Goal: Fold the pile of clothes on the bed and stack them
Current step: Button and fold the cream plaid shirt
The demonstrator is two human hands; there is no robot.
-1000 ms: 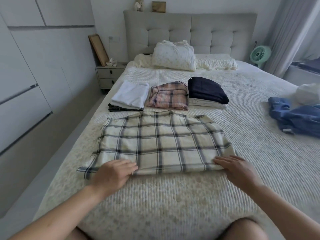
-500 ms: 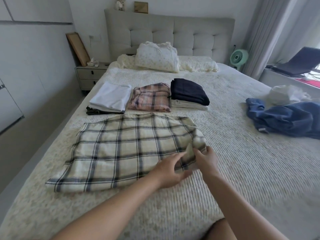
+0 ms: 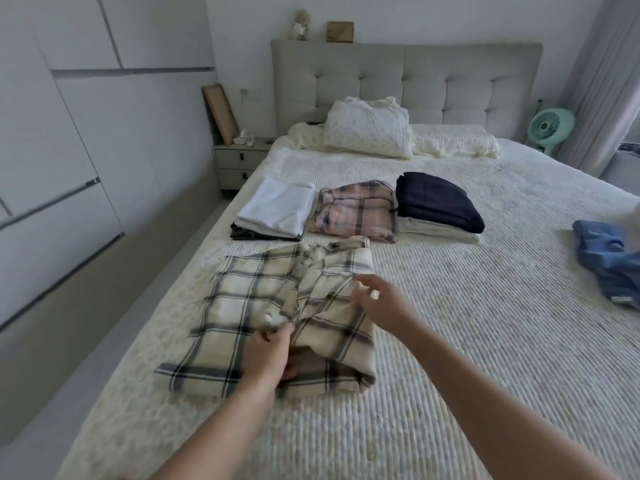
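cream checked cloth shirt (image 3: pixel 263 313), folded part lying right of pinching left hand (image 3: pixel 268 355); open-fingered right hand (image 3: pixel 379 303) over far right edge, nearer it.

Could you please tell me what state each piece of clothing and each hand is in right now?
Cream plaid shirt: half folded, right side turned over the middle.
Left hand: pinches the shirt's folded edge.
Right hand: open, fingers spread above the shirt.
White pile: folded, stacked on a dark garment.
Pink plaid shirt: folded.
Navy pile: folded, on a white garment.
Blue garment: unfolded, crumpled.
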